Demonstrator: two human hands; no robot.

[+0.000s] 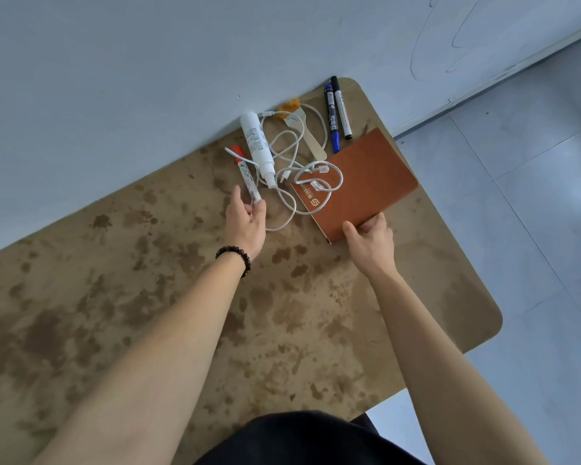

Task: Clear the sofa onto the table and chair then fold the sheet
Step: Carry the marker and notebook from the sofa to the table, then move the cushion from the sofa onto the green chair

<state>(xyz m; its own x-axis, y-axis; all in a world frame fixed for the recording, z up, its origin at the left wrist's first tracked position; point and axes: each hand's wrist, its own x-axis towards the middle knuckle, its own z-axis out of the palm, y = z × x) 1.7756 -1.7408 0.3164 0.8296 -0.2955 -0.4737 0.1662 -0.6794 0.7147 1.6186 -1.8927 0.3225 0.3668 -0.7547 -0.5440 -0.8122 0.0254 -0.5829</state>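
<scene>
Head view: the stained brown table (148, 297) has open, bare room over its whole left and near part, and its back edge meets a pale wall (148, 62). The left hand (245, 223), with a bead bracelet (235, 258) on the wrist, pinches the near end of a red-capped marker (249, 177) between thumb and fingertips. Just to the right of the marker lies a white spray bottle (257, 142), nozzle toward the person; it is opaque, so its contents cannot be told. A thin white cable (294, 209) loops loosely from the bottle toward the notebook (366, 176), and a thicker cable with clear plugs (319, 182) lies across the cover. Behind these sits a brush (311, 135) with a wooden handle, and right of it are 2 pens side by side, a blue marker (332, 119) and a black marker (341, 109), both near the table's rounded far corner. The right hand (369, 239) grips the brown notebook at its near edge, thumb on top. The notebook's right corner comes close to the table's right edge, beyond which is grey tiled floor (534, 196).
</scene>
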